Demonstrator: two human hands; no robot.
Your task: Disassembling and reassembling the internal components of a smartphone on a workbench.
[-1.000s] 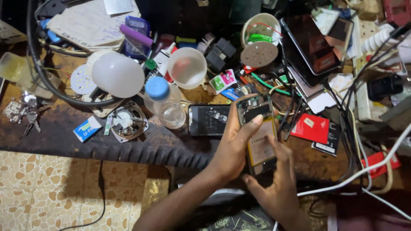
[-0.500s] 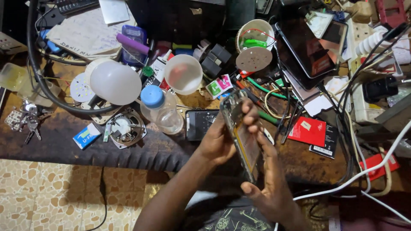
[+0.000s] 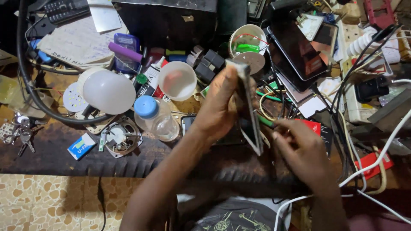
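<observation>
Above the middle of the cluttered workbench (image 3: 55,149), the left hand (image 3: 216,113) grips a smartphone (image 3: 248,107) edge-on, fingers wrapped round its upper half. The right hand (image 3: 302,149) sits just beside the phone's lower end, its fingers curled together, pinching a thin green-handled tool (image 3: 266,122) against the phone's side.

This looks like a small electronics repair workshop. The dark, worn table (image 3: 55,154) is crowded with phones (image 3: 299,51), loose cables (image 3: 364,171), an opened bulb (image 3: 107,90) beside its round circuit board (image 3: 73,98), a glue tube (image 3: 150,81) and a power strip (image 3: 357,98). A stripped round part (image 3: 120,137) lies among the clutter.
</observation>
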